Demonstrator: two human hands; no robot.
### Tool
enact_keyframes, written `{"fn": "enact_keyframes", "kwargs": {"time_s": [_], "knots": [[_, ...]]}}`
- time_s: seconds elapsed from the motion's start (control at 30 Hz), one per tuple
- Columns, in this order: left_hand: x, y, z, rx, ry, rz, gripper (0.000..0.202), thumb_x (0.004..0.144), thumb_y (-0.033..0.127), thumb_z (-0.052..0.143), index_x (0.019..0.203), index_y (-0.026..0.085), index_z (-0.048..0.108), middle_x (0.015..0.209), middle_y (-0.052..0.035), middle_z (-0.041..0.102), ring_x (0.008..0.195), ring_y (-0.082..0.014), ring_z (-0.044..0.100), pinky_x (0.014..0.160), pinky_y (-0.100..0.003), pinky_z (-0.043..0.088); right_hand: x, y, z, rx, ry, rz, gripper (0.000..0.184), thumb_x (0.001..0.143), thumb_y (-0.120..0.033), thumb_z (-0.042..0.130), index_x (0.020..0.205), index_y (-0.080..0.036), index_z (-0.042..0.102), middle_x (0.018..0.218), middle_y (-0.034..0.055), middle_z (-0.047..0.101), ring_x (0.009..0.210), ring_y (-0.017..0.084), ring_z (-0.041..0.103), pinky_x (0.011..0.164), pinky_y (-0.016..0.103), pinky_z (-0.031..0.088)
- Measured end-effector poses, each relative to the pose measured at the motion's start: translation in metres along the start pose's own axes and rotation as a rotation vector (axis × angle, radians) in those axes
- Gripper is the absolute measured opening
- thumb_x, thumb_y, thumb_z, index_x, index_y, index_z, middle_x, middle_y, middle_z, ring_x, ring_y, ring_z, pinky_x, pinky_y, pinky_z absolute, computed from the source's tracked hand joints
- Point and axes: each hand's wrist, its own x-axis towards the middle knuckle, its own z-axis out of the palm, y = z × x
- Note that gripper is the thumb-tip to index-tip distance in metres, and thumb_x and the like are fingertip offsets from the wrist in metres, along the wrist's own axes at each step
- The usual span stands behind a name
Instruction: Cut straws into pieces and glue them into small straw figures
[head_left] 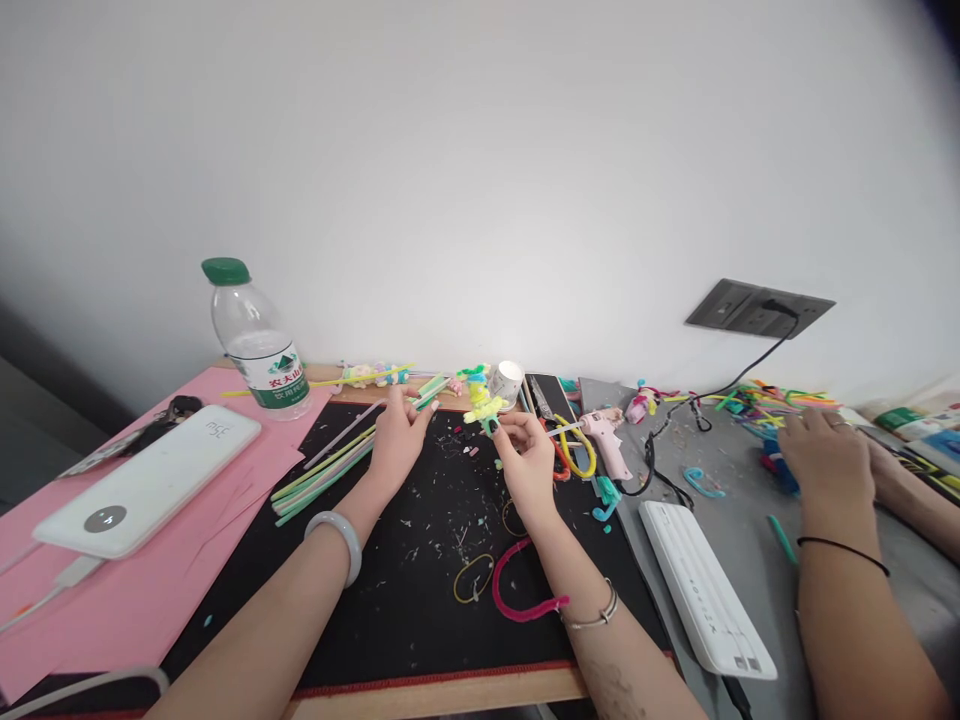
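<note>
My left hand [397, 440] is closed around a bundle of yellow, green and pale pink pipe cleaners [322, 485], whose other ends stick out past my fingertips. Between the fingertips of my right hand [529, 460] is a small yellow pipe-cleaner figure [486, 408] with some green and blue on it. Just behind that figure stands a white paper cup [507, 382]. A pink glue gun [609, 445] lies to the right of my right hand, beside a bent yellow pipe cleaner [581, 452]. Under my right wrist curves a dark pink pipe cleaner [504, 597].
A water bottle [262, 345] and a white power bank [150, 480] sit on pink paper [232, 500] at left. Scraps dot the black mat [390, 600]. At right are another power bank [705, 590], the glue gun's cord and another person's hands [829, 460] near coloured pipe cleaners [780, 402].
</note>
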Motion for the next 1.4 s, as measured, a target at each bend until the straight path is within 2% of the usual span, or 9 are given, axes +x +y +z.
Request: {"fn": "enact_keyframes", "kwargs": {"time_s": [0.1, 0.17, 0.27, 0.37, 0.5, 0.93, 1.07, 1.27, 1.4], "knots": [[0.000, 0.001, 0.001, 0.037, -0.026, 0.025, 0.037, 0.079, 0.036, 0.049, 0.112, 0.019, 0.046, 0.054, 0.0041, 0.053, 0.048, -0.0152, 0.051, 0.055, -0.026, 0.037, 0.000, 0.001, 0.000, 0.002, 0.011, 0.002, 0.014, 0.076, -0.029, 0.057, 0.083, -0.018, 0.054, 0.070, 0.0018, 0.061, 0.066, 0.015, 0.059, 0.059, 0.026, 0.045], [0.000, 0.004, 0.001, -0.010, -0.059, 0.049, 0.052, 0.078, 0.030, 0.049, 0.127, 0.022, 0.035, 0.077, -0.0019, 0.064, 0.055, -0.0148, 0.056, 0.059, -0.026, 0.040, 0.000, 0.001, 0.000, 0.008, 0.012, 0.003, 0.014, 0.076, -0.029, 0.057, 0.083, -0.018, 0.053, 0.071, 0.0017, 0.061, 0.066, 0.014, 0.059, 0.059, 0.025, 0.045], [0.000, 0.006, 0.002, -0.056, -0.088, 0.077, 0.060, 0.077, 0.028, 0.051, 0.133, 0.026, 0.029, 0.109, -0.0078, 0.061, 0.065, -0.0148, 0.060, 0.065, -0.026, 0.042, 0.000, 0.000, 0.000, 0.015, 0.014, 0.004, 0.013, 0.076, -0.028, 0.058, 0.082, -0.018, 0.053, 0.071, 0.0015, 0.062, 0.065, 0.014, 0.059, 0.059, 0.025, 0.044], [-0.001, 0.004, 0.001, -0.009, -0.094, 0.059, 0.040, 0.080, 0.033, 0.046, 0.119, 0.023, 0.045, 0.082, -0.0038, 0.064, 0.058, -0.0152, 0.056, 0.060, -0.026, 0.040, 0.000, -0.001, 0.000, 0.018, 0.015, 0.003, 0.013, 0.076, -0.028, 0.057, 0.082, -0.018, 0.054, 0.071, 0.0017, 0.062, 0.065, 0.014, 0.058, 0.058, 0.025, 0.044], [0.000, -0.001, 0.000, 0.087, -0.023, 0.059, 0.025, 0.079, 0.029, 0.044, 0.101, 0.021, 0.052, 0.054, 0.0044, 0.045, 0.052, -0.0147, 0.047, 0.056, -0.025, 0.037, 0.000, -0.002, -0.001, 0.009, 0.020, 0.000, 0.014, 0.076, -0.029, 0.057, 0.083, -0.018, 0.054, 0.071, 0.0022, 0.062, 0.065, 0.014, 0.058, 0.059, 0.026, 0.045], [-0.002, 0.006, 0.003, -0.184, -0.084, 0.053, 0.065, 0.075, 0.024, 0.053, 0.134, 0.029, 0.026, 0.120, -0.0085, 0.051, 0.054, -0.0069, 0.054, 0.061, -0.025, 0.045, 0.000, -0.003, -0.001, 0.013, 0.010, 0.007, 0.012, 0.077, -0.028, 0.057, 0.083, -0.018, 0.053, 0.070, 0.0014, 0.062, 0.065, 0.014, 0.060, 0.060, 0.026, 0.046], [-0.005, 0.011, 0.001, -0.296, -0.129, 0.001, 0.047, 0.078, 0.039, 0.051, 0.122, 0.025, 0.043, 0.110, -0.0072, 0.058, 0.060, -0.0111, 0.057, 0.063, -0.026, 0.047, -0.003, -0.007, 0.000, -0.044, 0.007, -0.024, 0.010, 0.078, -0.026, 0.055, 0.085, -0.019, 0.053, 0.073, 0.0023, 0.063, 0.067, 0.015, 0.061, 0.063, 0.028, 0.047], [-0.016, 0.026, 0.000, -0.656, -0.342, -0.138, 0.039, 0.076, 0.050, 0.051, 0.097, 0.018, 0.059, 0.091, -0.0075, 0.064, 0.065, -0.0163, 0.059, 0.057, -0.027, 0.046, -0.010, -0.003, 0.004, -0.254, -0.085, -0.143, 0.011, 0.078, -0.023, 0.054, 0.089, -0.020, 0.054, 0.083, 0.0044, 0.064, 0.078, 0.018, 0.062, 0.075, 0.032, 0.047], [-0.018, 0.031, -0.007, -0.695, -0.283, -0.199, 0.037, 0.070, 0.045, 0.061, 0.094, 0.017, 0.059, 0.092, -0.0064, 0.064, 0.078, -0.0186, 0.060, 0.063, -0.027, 0.047, -0.012, -0.002, 0.004, -0.331, -0.161, -0.230, 0.016, 0.078, -0.022, 0.054, 0.094, -0.020, 0.054, 0.090, 0.0058, 0.062, 0.089, 0.020, 0.059, 0.080, 0.034, 0.046]]}}
